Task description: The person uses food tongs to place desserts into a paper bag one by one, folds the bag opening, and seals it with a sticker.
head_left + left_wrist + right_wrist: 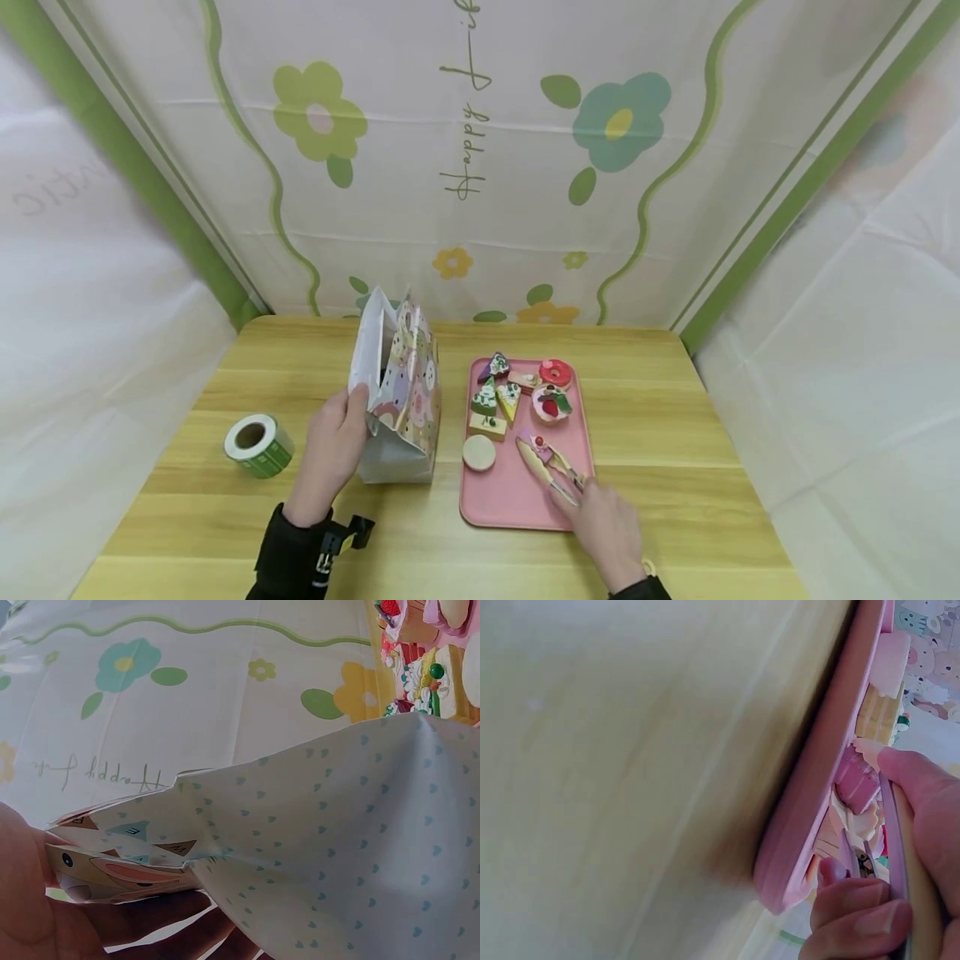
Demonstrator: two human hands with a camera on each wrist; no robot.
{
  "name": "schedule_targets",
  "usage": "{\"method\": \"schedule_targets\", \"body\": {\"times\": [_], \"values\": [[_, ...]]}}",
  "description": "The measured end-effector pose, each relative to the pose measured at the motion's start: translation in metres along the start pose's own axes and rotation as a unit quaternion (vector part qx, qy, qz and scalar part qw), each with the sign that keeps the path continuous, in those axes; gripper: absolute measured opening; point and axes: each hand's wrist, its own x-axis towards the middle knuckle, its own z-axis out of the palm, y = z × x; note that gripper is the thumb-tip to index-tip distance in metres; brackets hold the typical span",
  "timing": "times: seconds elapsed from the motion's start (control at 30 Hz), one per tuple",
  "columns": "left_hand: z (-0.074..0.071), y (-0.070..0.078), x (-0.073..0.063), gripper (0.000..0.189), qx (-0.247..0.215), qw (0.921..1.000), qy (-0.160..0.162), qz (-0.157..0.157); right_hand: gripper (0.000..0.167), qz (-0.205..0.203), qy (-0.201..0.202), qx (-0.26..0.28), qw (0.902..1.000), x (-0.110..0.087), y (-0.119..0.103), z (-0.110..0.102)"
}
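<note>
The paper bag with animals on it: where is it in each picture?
Head: paper bag left of middle, beside the pink tray.
Left wrist: paper bag large across the lower right.
Right wrist: paper bag, only a patterned bit, top right.
Shared landmark: toy cakes.

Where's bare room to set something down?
Bare wooden tabletop lies right of the pink rectangular tray and beyond the green-white paper roll. The tray's near left corner is free; colourful miniature cakes crowd its far half.

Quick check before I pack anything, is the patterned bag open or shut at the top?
Open. The patterned bag shows a gap between its panels at the top, and the left hand holds its edge.
</note>
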Motion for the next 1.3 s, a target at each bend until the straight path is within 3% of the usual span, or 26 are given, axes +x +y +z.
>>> {"method": "schedule_targets", "body": {"times": [0.3, 0.7, 0.93, 1.3], "values": [[-0.002, -0.001, -0.001, 0.053, -0.003, 1.0, 0.0, -0.004, 0.059, 0.022, -0.008, 0.012, 0.9997, -0.001, -0.006, -0.003], [-0.001, -0.002, -0.001, 0.051, -0.002, 0.9999, 0.006, 0.01, 0.061, 0.012, 0.022, 0.026, 0.9993, 0.003, -0.011, -0.015], [-0.001, -0.001, -0.002, 0.051, -0.005, 0.9999, 0.007, 0.007, 0.069, 0.026, 0.014, 0.028, 0.9992, 0.004, -0.016, -0.022], [-0.007, 0.001, -0.003, 0.048, 0.0, 0.9996, 0.011, 0.024, 0.076, 0.016, 0.036, 0.037, 0.9985, 0.012, -0.034, -0.044]]}}
